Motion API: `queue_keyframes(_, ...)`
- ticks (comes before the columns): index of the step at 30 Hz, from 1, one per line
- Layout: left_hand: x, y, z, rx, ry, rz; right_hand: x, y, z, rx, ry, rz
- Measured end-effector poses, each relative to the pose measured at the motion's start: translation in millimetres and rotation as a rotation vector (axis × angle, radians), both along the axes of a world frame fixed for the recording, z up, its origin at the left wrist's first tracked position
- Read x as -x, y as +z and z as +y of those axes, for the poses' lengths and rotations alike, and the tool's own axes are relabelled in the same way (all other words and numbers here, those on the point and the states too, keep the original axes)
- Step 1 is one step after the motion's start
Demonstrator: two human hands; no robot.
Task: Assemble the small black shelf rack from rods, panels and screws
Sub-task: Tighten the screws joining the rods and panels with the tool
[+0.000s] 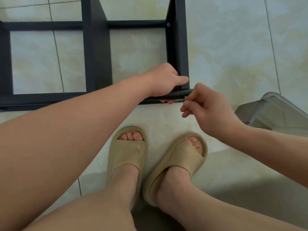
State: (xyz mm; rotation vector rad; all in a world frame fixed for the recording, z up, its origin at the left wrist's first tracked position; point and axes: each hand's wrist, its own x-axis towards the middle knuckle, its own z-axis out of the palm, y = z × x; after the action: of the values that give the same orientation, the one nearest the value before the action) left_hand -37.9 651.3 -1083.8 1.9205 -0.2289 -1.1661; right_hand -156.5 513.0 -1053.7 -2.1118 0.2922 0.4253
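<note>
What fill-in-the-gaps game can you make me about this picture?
1. The left grip holds a rod of the rack, whose colour is ____.
2. The right grip pinches a small silvery piece at the rod's ____ end.
3. The person wears ____ tan slippers.
4. The rack lies on a floor of pale ____.
Missing words: black; right; two; tiles.

The shelf rack [101, 47] is finished in matt black with a silvery screw head [168, 24], the floor [233, 47] is tiled in pale cream marbled with yellowish clouding and lined with grey grout, the slippers [126, 157] are coloured tan, and the container [273, 110] is tinted translucent grey.
</note>
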Motion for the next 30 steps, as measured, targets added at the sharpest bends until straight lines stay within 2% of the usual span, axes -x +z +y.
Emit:
queue_keyframes(2,0.3,0.7,-0.2,-0.003,0.006,-0.005,1.1,-1.7,-1.1,-0.099,-0.073,0.034)
queue_keyframes(6,0.1,-1.0,0.6,0.011,0.013,-0.010,-1.2,-0.3,-7.5,0.074,0.150,-0.104)
queue_keyframes(10,-0.7,-2.0,1.6,0.012,0.007,-0.009,-4.6,0.4,-10.6,0.156,0.242,-0.158)
queue_keyframes(20,-0.4,-1.6,1.2,-0.005,-0.002,-0.028,-7.5,0.8,-14.3,0.128,0.280,-0.139)
queue_keyframes(23,-0.7,-0.7,0.7,0.001,0.007,-0.020,-5.2,-2.5,-12.0,0.088,0.207,-0.096)
queue_keyframes(30,0.3,0.3,1.3,-0.010,0.002,-0.014,-6.1,-2.9,-8.6,-0.209,-0.025,0.057)
